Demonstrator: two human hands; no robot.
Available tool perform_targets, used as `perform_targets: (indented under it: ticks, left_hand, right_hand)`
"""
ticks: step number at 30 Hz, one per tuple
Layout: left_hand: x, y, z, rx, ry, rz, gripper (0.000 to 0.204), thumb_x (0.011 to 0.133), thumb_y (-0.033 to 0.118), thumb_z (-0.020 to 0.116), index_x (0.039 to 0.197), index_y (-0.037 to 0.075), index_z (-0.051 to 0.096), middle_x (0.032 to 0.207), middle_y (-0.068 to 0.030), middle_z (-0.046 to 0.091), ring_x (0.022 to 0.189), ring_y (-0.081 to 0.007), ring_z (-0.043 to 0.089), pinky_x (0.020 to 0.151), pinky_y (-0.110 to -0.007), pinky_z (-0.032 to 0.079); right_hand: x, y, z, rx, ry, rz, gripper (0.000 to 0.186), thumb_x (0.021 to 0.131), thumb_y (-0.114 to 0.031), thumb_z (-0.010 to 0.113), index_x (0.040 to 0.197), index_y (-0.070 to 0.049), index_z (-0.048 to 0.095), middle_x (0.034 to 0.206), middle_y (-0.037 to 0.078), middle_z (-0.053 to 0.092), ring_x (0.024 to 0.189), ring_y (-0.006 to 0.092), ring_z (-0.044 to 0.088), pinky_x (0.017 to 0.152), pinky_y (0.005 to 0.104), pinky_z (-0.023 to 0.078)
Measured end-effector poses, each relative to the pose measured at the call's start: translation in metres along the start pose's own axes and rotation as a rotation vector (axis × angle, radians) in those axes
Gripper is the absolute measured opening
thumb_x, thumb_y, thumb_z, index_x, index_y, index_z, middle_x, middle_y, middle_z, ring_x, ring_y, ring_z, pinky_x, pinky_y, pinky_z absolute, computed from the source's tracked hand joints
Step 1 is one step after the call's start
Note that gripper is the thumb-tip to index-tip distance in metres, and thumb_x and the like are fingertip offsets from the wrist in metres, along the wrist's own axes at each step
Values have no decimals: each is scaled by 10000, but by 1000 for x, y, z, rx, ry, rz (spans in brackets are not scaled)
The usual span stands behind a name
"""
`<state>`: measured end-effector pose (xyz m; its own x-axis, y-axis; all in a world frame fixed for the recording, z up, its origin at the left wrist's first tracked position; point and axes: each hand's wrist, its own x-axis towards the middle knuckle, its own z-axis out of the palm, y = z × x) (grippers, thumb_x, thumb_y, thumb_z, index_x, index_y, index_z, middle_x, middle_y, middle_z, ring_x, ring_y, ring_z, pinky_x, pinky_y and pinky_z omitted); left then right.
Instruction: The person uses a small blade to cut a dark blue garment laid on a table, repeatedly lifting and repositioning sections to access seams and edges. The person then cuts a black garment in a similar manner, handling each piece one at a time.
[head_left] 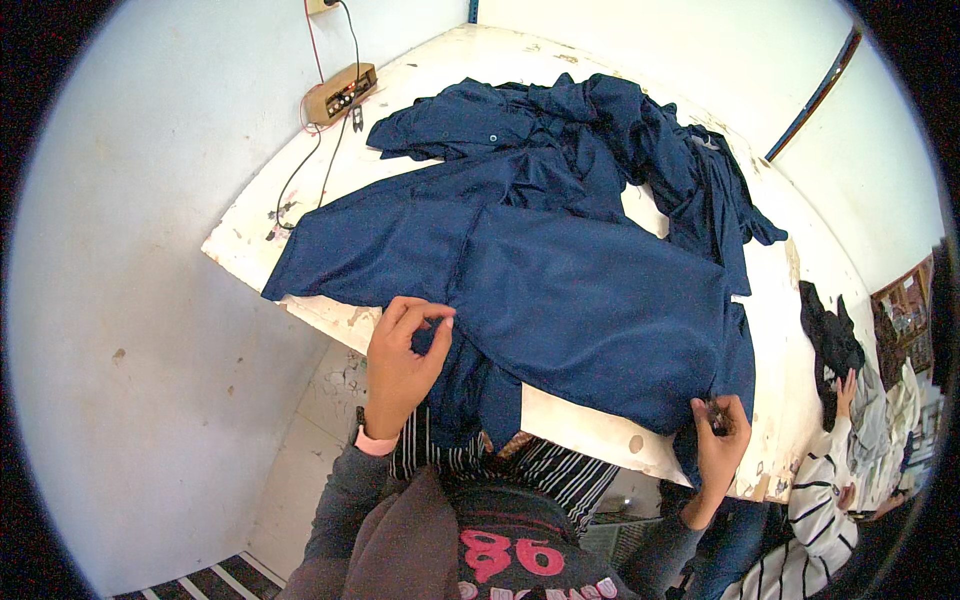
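A dark navy garment (560,270) lies spread over a worn white table (770,300), with part of it hanging off the near edge. My left hand (400,362) hovers at the garment's near left edge, thumb and fingertips pinched together; whether it holds a thread or fabric is too small to tell. My right hand (720,440) is at the garment's near right corner, closed around a small dark tool next to the cloth.
More navy cloth is bunched at the table's far side (600,120). A small tan box with wires (340,95) sits at the far left corner by the wall. A black cloth (830,340) lies at the right edge, where another person in stripes (830,480) stands.
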<state>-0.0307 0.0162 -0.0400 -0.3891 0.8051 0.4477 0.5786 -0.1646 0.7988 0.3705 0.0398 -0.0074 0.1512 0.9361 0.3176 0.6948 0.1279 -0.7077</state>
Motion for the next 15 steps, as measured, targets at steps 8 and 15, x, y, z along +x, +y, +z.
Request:
perform_targets:
  ticks: [8, 15]
  left_hand:
    - [29, -48, 11, 388, -184, 290, 139, 907, 194, 710, 970, 72, 727, 914, -81, 682, 839, -291, 647, 749, -412, 498]
    - [27, -63, 17, 174, -76, 69, 128, 931, 176, 677, 912, 51, 698, 913, -102, 716, 832, -319, 665, 743, -404, 516]
  right_hand:
    - [-24, 17, -4, 21, -15, 61, 296, 840, -68, 819, 784, -26, 531, 670, -25, 481, 632, 50, 377, 553, 245, 307]
    - [-34, -30, 48, 295, -327, 30, 213, 784, -52, 843, 849, -17, 643, 740, 9, 621, 644, 70, 497, 591, 239, 423]
